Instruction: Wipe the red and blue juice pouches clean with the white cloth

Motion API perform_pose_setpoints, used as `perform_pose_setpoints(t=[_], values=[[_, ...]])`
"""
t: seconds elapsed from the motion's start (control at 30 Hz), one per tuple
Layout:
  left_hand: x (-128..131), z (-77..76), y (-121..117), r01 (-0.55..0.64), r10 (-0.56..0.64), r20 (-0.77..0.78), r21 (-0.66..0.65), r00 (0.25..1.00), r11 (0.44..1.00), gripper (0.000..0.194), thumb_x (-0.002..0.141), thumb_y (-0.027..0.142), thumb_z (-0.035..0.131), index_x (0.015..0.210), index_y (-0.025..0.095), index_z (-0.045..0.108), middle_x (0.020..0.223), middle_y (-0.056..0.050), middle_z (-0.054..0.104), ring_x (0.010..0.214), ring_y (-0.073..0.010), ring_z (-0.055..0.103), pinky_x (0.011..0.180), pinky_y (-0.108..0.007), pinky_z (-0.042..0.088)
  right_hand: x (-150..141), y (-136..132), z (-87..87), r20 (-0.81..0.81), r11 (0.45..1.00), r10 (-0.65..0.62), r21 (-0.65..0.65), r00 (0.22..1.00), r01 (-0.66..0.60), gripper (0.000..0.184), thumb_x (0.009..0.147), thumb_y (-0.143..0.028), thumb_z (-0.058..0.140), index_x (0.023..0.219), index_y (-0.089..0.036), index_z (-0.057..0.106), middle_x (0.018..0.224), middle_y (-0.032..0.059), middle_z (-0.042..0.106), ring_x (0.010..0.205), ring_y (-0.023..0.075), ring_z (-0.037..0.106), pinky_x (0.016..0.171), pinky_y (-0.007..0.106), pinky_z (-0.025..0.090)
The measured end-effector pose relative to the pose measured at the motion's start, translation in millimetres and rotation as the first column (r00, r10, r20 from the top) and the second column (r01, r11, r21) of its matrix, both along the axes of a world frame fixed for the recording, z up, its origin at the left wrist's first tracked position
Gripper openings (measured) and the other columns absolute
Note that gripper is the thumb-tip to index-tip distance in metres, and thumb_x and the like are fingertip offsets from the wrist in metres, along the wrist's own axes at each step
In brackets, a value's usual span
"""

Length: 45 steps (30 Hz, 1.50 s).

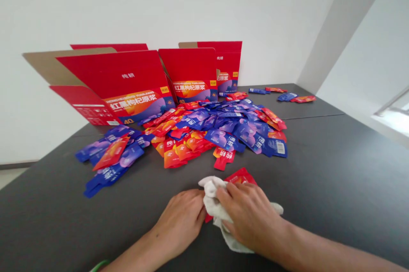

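Note:
My right hand (249,210) is closed on a bunched white cloth (234,242), pressing it onto a red sachet (241,176) that lies on the dark table. The cloth and hand cover most of that sachet; its far end and a small red bit at the near side show. Beside it, my left hand (183,219) has its fingers curled at the sachet's left edge, against the cloth. Its fingertips are partly hidden. Just beyond the hands spreads a heap of blue sachets (252,133) and red sachets (183,150).
A smaller pile of sachets (110,174) lies to the left. Red cartons (134,76) with raised flaps stand behind the heap, along with further cartons (191,65). Several loose sachets (287,97) lie at the far right of the dark table (338,178), near the white wall.

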<state>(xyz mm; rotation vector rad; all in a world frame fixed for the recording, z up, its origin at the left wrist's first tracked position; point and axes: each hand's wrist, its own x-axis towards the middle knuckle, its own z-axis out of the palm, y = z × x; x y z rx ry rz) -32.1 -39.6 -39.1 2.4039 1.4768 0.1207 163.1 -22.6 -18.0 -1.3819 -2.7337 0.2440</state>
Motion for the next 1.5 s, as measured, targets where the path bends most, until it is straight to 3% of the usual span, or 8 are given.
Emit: perform_pose_setpoints(t=[0.17,0.37,0.53,0.63,0.8,1.07,1.23,1.5], values=[[1,1.0,0,0.000,0.000,-0.002,0.034,1.000,0.999,0.034,0.095,0.029,0.026,0.080,0.021,0.056,0.078,-0.002,0.064,0.071,-0.0167,0.059,0.066,-0.027,0.040,7,7,1.0,0.079,0.954,-0.295,0.078,0.952,0.289,0.036,0.083,-0.031,0.048,0.117,-0.022,0.048,0.100,0.0088,0.061,0.087,0.0225,0.059,0.074,0.031,0.042],[1,1.1,-1,0.007,-0.006,-0.030,0.037,1.000,0.999,0.030,0.094,0.026,0.029,0.082,0.021,0.057,0.079,-0.003,0.065,0.073,-0.0176,0.060,0.067,-0.028,0.041,1,-1,0.2,0.018,0.998,-0.063,0.003,0.998,0.063,0.035,0.079,-0.032,0.054,0.113,-0.025,0.050,0.103,0.0071,0.060,0.094,0.0213,0.057,0.078,0.029,0.040],[1,4.4,-4,-0.033,0.034,-0.025,0.070,0.999,0.997,0.035,0.095,0.032,0.025,0.086,0.021,0.057,0.084,-0.004,0.063,0.081,-0.0194,0.059,0.071,-0.031,0.045,20,23,9.4,0.047,0.923,-0.383,0.068,0.923,0.379,0.034,0.085,-0.034,0.044,0.118,-0.024,0.048,0.095,0.0067,0.064,0.083,0.0214,0.061,0.066,0.028,0.039],[-1,6.4,-8,-0.053,0.046,0.049,0.165,0.998,0.985,0.036,0.092,0.042,0.036,0.118,0.021,0.049,0.115,-0.009,0.057,0.106,-0.0237,0.053,0.088,-0.038,0.044,38,39,17.4,-0.038,0.886,-0.457,0.071,0.888,0.459,0.030,0.088,-0.039,0.039,0.109,-0.023,0.053,0.089,0.0054,0.066,0.077,0.0205,0.062,0.060,0.026,0.034],[-3,5.4,-8,0.254,-0.261,0.029,0.147,0.965,0.956,0.087,0.071,0.065,0.057,0.142,0.031,0.019,0.147,-0.007,0.029,0.131,-0.0311,0.031,0.103,-0.050,0.034,47,47,17.3,-0.213,0.905,-0.413,0.013,0.886,0.425,0.028,0.088,-0.039,0.040,0.102,-0.020,0.056,0.083,0.0044,0.065,0.077,0.0179,0.061,0.060,0.024,0.032],[4,-2.7,4,0.177,-0.212,0.084,0.303,0.974,0.936,0.033,0.095,0.030,0.034,0.123,0.021,0.049,0.118,-0.006,0.062,0.107,-0.0203,0.058,0.091,-0.034,0.047,44,44,19.1,-0.461,0.951,-0.293,-0.050,0.838,0.306,0.022,0.086,-0.035,0.042,0.090,-0.018,0.057,0.071,0.0003,0.062,0.063,0.0134,0.056,0.057,0.022,0.033],[8,8.3,-2,-0.188,0.185,0.367,-0.029,0.911,0.982,0.036,0.097,0.034,0.027,0.076,0.019,0.053,0.060,0.001,0.063,0.055,-0.0113,0.061,0.057,-0.021,0.045,42,34,33.8,-0.593,0.964,-0.234,-0.036,0.771,0.265,0.023,0.087,-0.037,0.042,0.090,-0.018,0.055,0.072,-0.0004,0.061,0.061,0.0130,0.055,0.056,0.022,0.034],[19,-1.1,-5,-0.214,0.218,0.114,-0.047,0.969,0.976,0.027,0.091,0.023,0.035,0.073,0.020,0.055,0.063,-0.001,0.063,0.061,-0.0161,0.062,0.056,-0.023,0.036,0,-8,1.5,-0.157,0.995,-0.102,-0.021,0.982,0.099,0.027,0.078,-0.028,0.052,0.104,-0.023,0.053,0.095,0.0046,0.063,0.083,0.0195,0.060,0.070,0.027,0.039]])
